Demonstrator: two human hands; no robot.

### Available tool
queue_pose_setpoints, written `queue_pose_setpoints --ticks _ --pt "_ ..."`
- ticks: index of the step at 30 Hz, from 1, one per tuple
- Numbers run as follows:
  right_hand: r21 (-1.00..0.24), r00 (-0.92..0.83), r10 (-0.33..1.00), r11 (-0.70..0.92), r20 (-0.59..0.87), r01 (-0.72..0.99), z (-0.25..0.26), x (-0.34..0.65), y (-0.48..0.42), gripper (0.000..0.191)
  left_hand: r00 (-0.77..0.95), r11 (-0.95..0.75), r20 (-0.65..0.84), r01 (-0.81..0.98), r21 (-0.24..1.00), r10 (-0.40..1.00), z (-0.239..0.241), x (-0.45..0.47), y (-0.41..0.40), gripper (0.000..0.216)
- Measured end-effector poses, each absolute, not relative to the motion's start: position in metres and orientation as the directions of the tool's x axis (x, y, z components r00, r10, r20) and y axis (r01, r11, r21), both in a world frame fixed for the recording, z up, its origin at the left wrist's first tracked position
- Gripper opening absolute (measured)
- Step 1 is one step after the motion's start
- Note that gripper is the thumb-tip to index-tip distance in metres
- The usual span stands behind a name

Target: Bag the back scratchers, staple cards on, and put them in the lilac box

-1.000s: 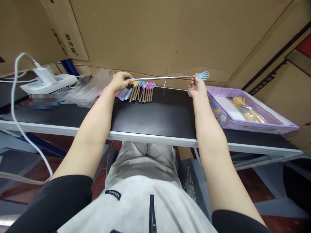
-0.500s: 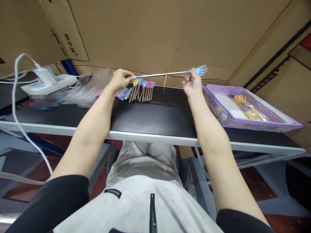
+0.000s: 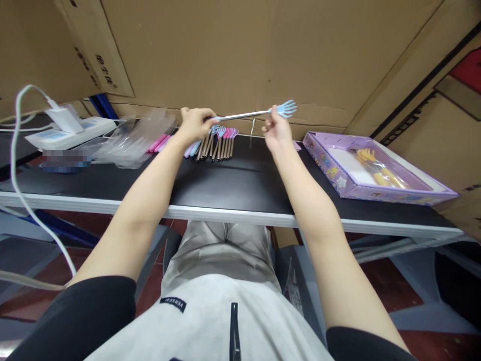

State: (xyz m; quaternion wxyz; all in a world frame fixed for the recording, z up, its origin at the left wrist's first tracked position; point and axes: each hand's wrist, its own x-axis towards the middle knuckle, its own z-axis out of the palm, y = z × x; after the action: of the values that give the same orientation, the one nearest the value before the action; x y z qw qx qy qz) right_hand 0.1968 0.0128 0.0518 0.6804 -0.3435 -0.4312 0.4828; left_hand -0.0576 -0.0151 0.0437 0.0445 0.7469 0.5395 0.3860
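Observation:
A telescopic back scratcher with a light blue claw head and a silver rod stretches level between my two hands above the far part of the table. My left hand is closed around its handle end, which the fingers mostly hide. My right hand pinches it just below the blue claw. Under and beside the rod lie several back scratcher heads with bronze rods, pink, purple and blue. Coloured handles, pink, purple and blue, lie partly behind my left forearm.
Clear plastic bags lie left on the black table. Beyond them is a white power strip with a plugged charger and cable. A purple box holding a bagged yellow back scratcher stands right. Cardboard walls the back.
My right hand has moved left towards my left hand, and the rod between them has become shorter. My left hand has shifted slightly right in the picture.

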Motion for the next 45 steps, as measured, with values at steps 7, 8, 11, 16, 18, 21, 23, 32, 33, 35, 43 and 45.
queue_pose_setpoints --ticks 7,8,11,16,18,21,23,32,33,35,43,45 --pt "-0.826 0.367 0.926 0.277 0.092 -0.491 0.068 0.262 0.02 0.037 0.015 -0.282 0.472 0.818 0.501 0.881 0.042 -0.103 -0.01 0.036" --pt "-0.813 0.372 0.926 0.265 0.064 -0.519 0.068 0.262 0.018 0.036 0.02 -0.281 0.467 0.822 0.496 0.884 0.042 -0.104 -0.01 0.035" --pt "-0.79 0.372 0.928 0.243 0.021 -0.562 0.064 0.256 0.014 0.039 0.033 -0.277 0.457 0.834 0.478 0.889 0.041 -0.1 -0.012 0.035" --pt "-0.757 0.347 0.936 0.272 0.064 -0.594 0.061 0.253 0.016 0.038 0.024 -0.254 0.447 0.85 0.461 0.894 0.044 -0.099 -0.014 0.036" --pt "-0.705 0.35 0.935 0.29 0.063 -0.647 0.063 0.253 0.015 0.038 0.012 -0.25 0.456 0.849 0.466 0.89 0.046 -0.099 -0.015 0.037" --pt "-0.646 0.356 0.933 0.302 0.05 -0.701 0.065 0.24 0.009 0.037 0.017 -0.27 0.469 0.836 0.478 0.883 0.047 -0.087 -0.016 0.037" --pt "-0.678 0.297 0.953 0.256 0.058 -0.689 0.061 0.218 0.003 0.033 0.071 -0.325 0.479 0.819 0.473 0.875 0.044 -0.067 -0.015 0.032" --pt "-0.884 0.095 0.977 0.211 0.189 -0.417 0.024 0.15 -0.01 0.052 0.212 -0.449 0.497 0.786 0.425 0.841 0.021 -0.008 -0.015 0.018" --pt "-0.889 0.094 0.978 0.207 0.185 -0.408 0.023 0.151 -0.009 0.053 0.207 -0.442 0.492 0.79 0.426 0.845 0.022 -0.01 -0.015 0.018" --pt "-0.899 0.078 0.977 0.214 0.199 -0.382 0.025 0.155 -0.005 0.053 0.209 -0.442 0.49 0.788 0.428 0.846 0.025 -0.015 -0.014 0.018" --pt "-0.85 0.34 0.936 0.248 0.087 -0.465 0.056 0.233 0.026 0.04 0.065 -0.349 0.514 0.807 0.477 0.855 0.033 -0.074 -0.005 0.014" --pt "-0.827 0.406 0.914 0.238 0.013 -0.509 0.06 0.259 0.03 0.041 0.018 -0.317 0.512 0.803 0.504 0.859 0.03 -0.087 -0.002 0.013"
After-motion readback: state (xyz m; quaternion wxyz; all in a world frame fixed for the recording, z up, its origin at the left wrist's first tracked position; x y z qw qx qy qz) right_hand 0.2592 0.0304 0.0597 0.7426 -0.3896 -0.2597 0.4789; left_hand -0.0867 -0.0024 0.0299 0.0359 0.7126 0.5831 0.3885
